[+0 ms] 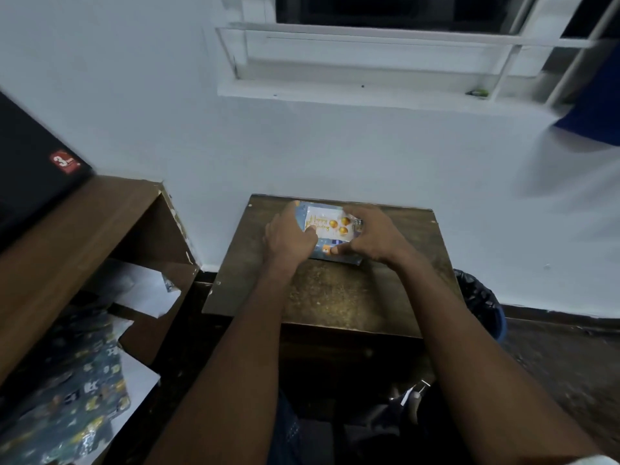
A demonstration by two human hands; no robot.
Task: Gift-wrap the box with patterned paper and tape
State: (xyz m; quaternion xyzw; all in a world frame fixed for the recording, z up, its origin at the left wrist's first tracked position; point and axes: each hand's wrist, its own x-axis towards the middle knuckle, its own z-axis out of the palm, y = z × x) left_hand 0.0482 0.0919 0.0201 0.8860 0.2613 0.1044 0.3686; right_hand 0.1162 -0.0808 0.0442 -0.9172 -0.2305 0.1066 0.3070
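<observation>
The left hand (291, 233) covers the left side of the wrapped box (330, 229), and the right hand (368, 237) covers its right side, so only the middle shows. The gold writing on the white card (330, 224) is too small and blurry to read for sure. The black thing (30, 172) on the left is cut off by the edge, and so is the patterned paper (67, 397) in the bottom corner.

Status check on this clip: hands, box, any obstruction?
Left hand and right hand both pressing on wrapped box. White birthday tag on top. Small table otherwise bare; nothing blocking.
</observation>
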